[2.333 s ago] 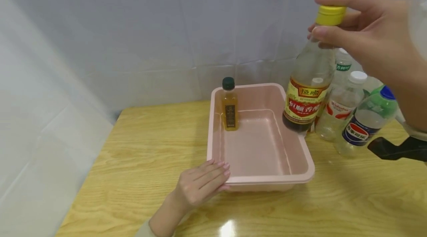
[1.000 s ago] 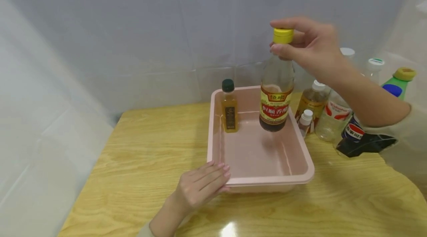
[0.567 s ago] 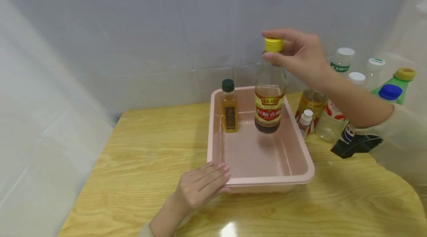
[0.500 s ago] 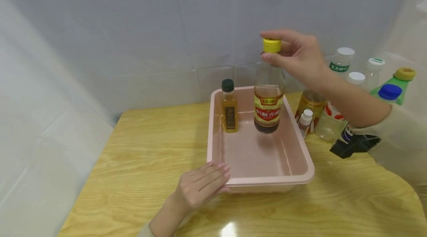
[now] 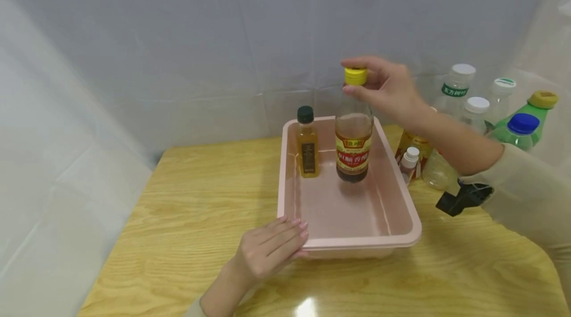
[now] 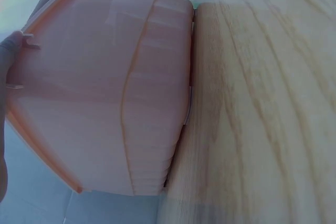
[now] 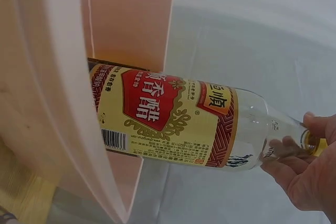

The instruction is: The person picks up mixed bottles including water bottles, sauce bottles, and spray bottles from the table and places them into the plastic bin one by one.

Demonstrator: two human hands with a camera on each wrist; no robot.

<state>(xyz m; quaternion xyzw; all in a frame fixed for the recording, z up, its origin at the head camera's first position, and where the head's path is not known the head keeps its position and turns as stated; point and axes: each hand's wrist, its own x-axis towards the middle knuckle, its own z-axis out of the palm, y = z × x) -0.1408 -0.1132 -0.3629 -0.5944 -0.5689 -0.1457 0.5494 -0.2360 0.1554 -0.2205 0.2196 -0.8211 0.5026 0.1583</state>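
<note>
My right hand (image 5: pixel 390 91) grips a vinegar bottle (image 5: pixel 353 151) by its yellow cap and neck, thumb in front and a finger over the top. The bottle is upright with its lower part inside the pink plastic basin (image 5: pixel 343 242); the right wrist view shows its red and yellow label (image 7: pixel 157 103), the base hidden behind the basin's wall. A small bottle of amber liquid with a dark green cap (image 5: pixel 308 151) stands at the basin's left inner side. My left hand (image 5: pixel 269 247) rests with straight fingers on the basin's near left corner, its rim also showing in the left wrist view.
Right of the basin stand a small white-capped bottle (image 5: pixel 409 161), a brown-labelled bottle (image 5: pixel 411 144), clear bottles with white caps (image 5: pixel 461 77) and green bottles (image 5: pixel 537 114). My right forearm passes before some of them. A pale sheet (image 5: pixel 200 59) hangs behind the wooden table (image 5: pixel 192 208).
My right hand has carried the vinegar bottle leftward from beyond the basin's right rim and lowered it into the basin. My left hand has stayed on the corner.
</note>
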